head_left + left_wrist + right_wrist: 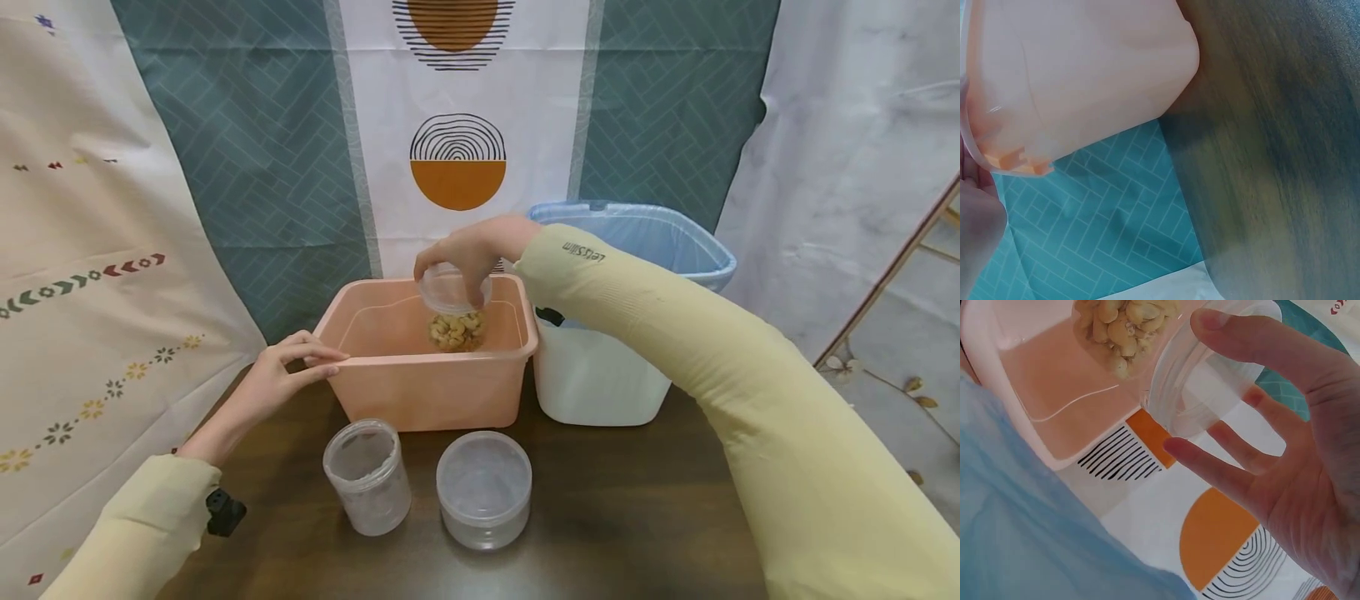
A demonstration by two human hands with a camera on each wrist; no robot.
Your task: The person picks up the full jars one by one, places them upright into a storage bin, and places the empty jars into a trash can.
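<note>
My right hand grips a clear plastic jar by its wide lid from above. Pale cashews show in the lower part of the jar, which is within the peach plastic bin, towards its right side. In the right wrist view, thumb and fingers spread around the rim of the lid. At the bin's front left corner, my left hand holds the rim, fingers over the edge and thumb on the front; only part of that hand shows in the left wrist view.
On the dark wooden table a tall clear jar and a short clear jar stand in front of the bin. A white trash can with a blue liner stands at the right, under my right forearm. Patterned cloths hang behind.
</note>
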